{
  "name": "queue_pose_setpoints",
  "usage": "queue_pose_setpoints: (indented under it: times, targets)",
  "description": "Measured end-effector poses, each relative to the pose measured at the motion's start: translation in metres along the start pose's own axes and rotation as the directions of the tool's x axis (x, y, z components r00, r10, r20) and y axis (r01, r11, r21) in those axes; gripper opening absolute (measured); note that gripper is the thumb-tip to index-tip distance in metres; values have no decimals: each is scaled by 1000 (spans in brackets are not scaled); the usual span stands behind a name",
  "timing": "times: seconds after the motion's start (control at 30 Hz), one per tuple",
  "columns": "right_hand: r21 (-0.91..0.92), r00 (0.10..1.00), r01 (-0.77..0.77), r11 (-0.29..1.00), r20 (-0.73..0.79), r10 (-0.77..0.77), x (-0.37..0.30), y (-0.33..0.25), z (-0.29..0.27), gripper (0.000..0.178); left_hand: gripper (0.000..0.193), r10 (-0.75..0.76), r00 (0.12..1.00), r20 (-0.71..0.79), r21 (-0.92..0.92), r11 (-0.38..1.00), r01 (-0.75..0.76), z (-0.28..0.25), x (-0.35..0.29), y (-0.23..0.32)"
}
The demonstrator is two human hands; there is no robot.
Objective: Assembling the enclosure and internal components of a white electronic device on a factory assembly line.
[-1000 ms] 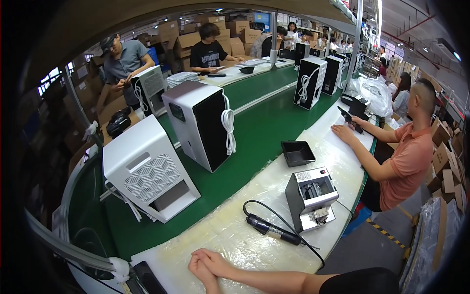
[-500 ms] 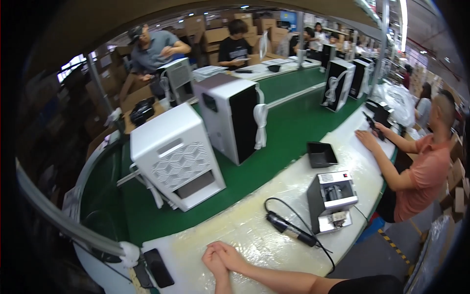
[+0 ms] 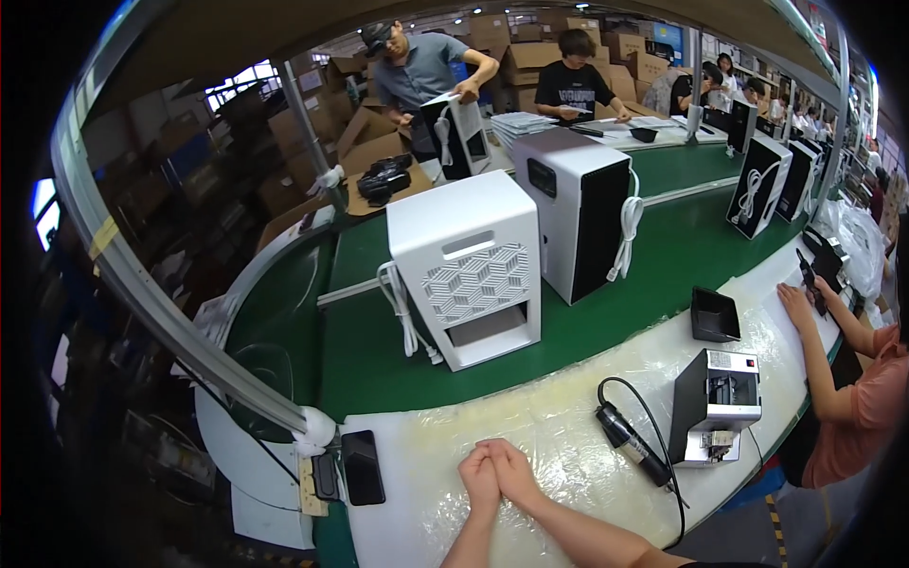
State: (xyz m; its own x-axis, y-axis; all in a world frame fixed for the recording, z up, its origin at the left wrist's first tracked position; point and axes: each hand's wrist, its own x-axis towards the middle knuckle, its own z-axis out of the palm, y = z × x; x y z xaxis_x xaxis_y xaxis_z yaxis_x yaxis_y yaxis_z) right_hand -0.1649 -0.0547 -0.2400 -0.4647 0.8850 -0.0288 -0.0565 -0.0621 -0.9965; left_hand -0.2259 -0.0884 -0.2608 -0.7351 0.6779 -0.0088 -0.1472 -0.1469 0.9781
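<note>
My left hand [image 3: 479, 480] and my right hand [image 3: 514, 471] rest clasped together above the plastic-covered worktop [image 3: 426, 445], fingers closed against each other. No object shows in them, though the space between the palms is hidden. A black phone [image 3: 363, 468] lies to the left of my hands. To their right are a black electric screwdriver [image 3: 630, 443] with a cable, and a silver and black machine [image 3: 718, 398] with an open front. Beyond the worktop, a white appliance housing [image 3: 464, 246] with a patterned front stands on the green conveyor belt [image 3: 379, 369], its white cord hanging at the left.
A second white and black unit [image 3: 578, 208] stands behind it, with more units [image 3: 757, 189] farther right. A black bin [image 3: 714, 315] sits near the belt edge. A metal post [image 3: 208, 331] rises at left. Co-workers are across the belt, and one [image 3: 857, 398] sits at right.
The view has swung left, so things appear farther right. A co-worker across the belt now has a hand on top of a unit. My hands stay clasped.
</note>
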Motion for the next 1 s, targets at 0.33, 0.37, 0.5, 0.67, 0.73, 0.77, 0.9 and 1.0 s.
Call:
queue_pose_setpoints:
  times: [0.33,0.37,0.5,0.67,0.73,0.77,0.9,1.0]
  targets:
    - [19,999,-34,999,-21,35,1,1,7,31,17,55,998,-2,47,997,-55,-5,4,-3]
    - [20,999,-38,999,-12,39,0,0,8,31,17,66,998,-3,55,996,-66,-5,3,-1]
    - [21,1000,-23,1000,-16,23,0,-4,10,32,17,19,1000,4,24,1000,-19,-8,4,-3]
    - [34,1000,-13,999,-20,14,4,4,11,32,17,72,997,18,83,994,-73,-8,7,-2]
    - [31,1000,0,1000,-15,1,4,7,12,33,17,70,997,11,72,995,-71,-8,8,-1]
    - [29,1000,-3,1000,-14,3,4,8,11,33,17,66,998,5,66,996,-67,-9,8,-1]
    - [8,1000,-18,1000,-13,18,5,6,15,33,17,61,998,17,80,995,-63,-14,12,-4]
    - [12,1000,-20,1000,-12,20,5,6,18,33,17,78,997,-4,77,994,-77,-16,10,-6]
